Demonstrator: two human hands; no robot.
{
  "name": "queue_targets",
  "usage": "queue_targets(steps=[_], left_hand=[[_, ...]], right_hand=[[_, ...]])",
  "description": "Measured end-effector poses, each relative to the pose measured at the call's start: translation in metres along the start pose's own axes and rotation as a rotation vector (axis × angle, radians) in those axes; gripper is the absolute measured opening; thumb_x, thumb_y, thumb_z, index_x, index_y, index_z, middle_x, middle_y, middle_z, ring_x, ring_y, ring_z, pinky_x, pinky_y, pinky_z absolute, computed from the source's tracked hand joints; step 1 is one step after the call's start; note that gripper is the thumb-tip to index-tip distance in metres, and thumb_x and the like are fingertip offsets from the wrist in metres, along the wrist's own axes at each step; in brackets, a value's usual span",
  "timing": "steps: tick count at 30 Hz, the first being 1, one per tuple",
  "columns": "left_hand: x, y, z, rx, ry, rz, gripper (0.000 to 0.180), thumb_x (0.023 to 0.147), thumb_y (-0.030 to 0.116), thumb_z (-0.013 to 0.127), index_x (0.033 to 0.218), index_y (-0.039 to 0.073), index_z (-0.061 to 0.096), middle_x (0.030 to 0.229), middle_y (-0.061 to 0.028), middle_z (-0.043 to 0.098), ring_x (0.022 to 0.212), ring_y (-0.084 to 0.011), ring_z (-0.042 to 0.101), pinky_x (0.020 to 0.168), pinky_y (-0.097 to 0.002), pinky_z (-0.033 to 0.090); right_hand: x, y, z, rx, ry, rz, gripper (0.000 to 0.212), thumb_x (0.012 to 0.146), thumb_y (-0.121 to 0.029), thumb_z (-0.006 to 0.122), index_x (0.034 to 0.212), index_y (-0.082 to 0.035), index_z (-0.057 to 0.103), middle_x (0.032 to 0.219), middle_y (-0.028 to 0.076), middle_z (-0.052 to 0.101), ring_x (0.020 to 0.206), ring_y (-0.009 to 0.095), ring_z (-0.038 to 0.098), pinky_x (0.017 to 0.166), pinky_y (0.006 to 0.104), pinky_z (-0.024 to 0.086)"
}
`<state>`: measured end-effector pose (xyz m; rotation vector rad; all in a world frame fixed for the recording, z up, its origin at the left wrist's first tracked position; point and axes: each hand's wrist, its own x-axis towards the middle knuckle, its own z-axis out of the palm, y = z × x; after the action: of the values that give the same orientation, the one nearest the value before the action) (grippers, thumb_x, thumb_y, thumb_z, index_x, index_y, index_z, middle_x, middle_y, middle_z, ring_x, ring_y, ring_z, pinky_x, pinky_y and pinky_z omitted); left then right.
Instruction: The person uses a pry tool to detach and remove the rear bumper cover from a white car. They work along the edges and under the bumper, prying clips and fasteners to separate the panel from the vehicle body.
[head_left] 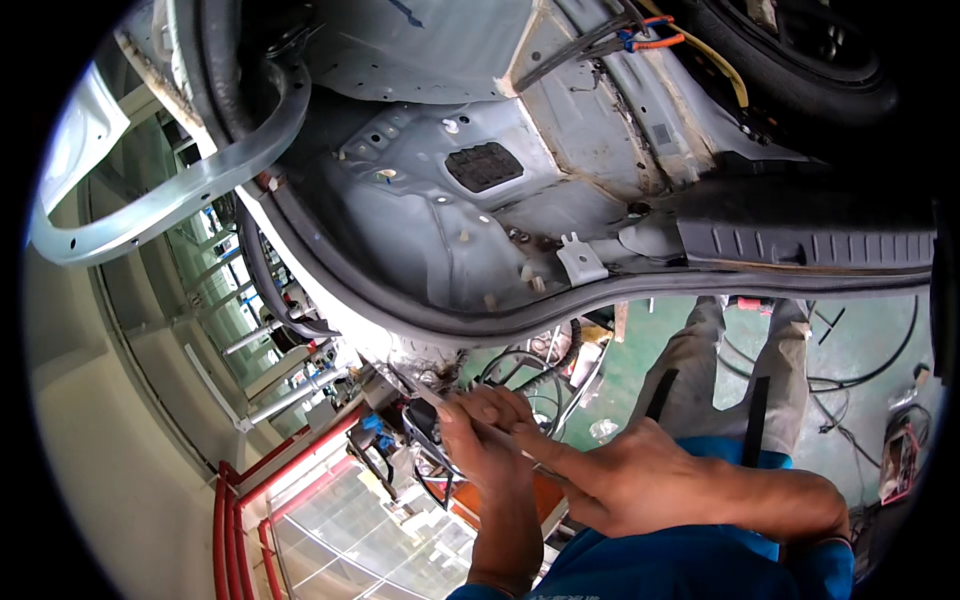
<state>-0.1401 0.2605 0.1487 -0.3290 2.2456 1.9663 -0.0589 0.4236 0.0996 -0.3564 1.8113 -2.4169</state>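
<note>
My left hand and my right hand together grip a thin silvery metal tool. Its tip points up-left at the lower edge of a stripped car body. My right index finger lies stretched along the shaft. A black rubber seal runs along the rim of the body opening just above the hands. Inside it lies bare grey sheet metal with a black ribbed pad.
A black plastic sill trim sits at the right, and a tyre and orange and yellow wires at the top. My grey trouser legs stand on a green floor with black cables. Red railings are at the lower left.
</note>
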Motion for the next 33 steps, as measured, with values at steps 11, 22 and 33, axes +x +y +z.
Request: queue_targets(steps=[11, 22, 33], left_hand=[[-0.017, 0.008, 0.004, -0.200, -0.133, -0.124, 0.052, 0.106, 0.053, 0.043, 0.074, 0.013, 0.048, 0.053, -0.0038, 0.043, 0.041, -0.0192, 0.035, 0.040, -0.0343, 0.033], [-0.010, 0.002, -0.004, -0.562, -0.363, -0.166, 0.047, 0.107, 0.045, 0.046, 0.087, 0.004, 0.059, 0.070, -0.0117, 0.056, 0.059, -0.0252, 0.056, 0.057, -0.0376, 0.048], [-0.008, 0.009, -0.004, -0.588, -0.251, -0.192, 0.045, 0.106, 0.043, 0.048, 0.085, 0.004, 0.054, 0.071, -0.0097, 0.055, 0.061, -0.0244, 0.056, 0.056, -0.0387, 0.049]], right_hand=[[0.007, -0.075, -0.005, -0.269, -0.123, 0.179, 0.075, 0.080, -0.008, 0.066, 0.148, 0.009, 0.039, 0.053, 0.009, 0.058, 0.040, 0.026, 0.057, 0.041, 0.0406, 0.046], [0.023, -0.117, -0.013, -0.458, -0.170, 0.296, 0.072, 0.079, -0.009, 0.066, 0.147, 0.004, 0.045, 0.050, 0.009, 0.056, 0.042, 0.028, 0.059, 0.047, 0.0403, 0.050], [0.031, -0.115, -0.008, -0.380, -0.160, 0.309, 0.072, 0.080, -0.009, 0.068, 0.147, 0.003, 0.045, 0.052, 0.011, 0.058, 0.044, 0.031, 0.061, 0.046, 0.0412, 0.051]])
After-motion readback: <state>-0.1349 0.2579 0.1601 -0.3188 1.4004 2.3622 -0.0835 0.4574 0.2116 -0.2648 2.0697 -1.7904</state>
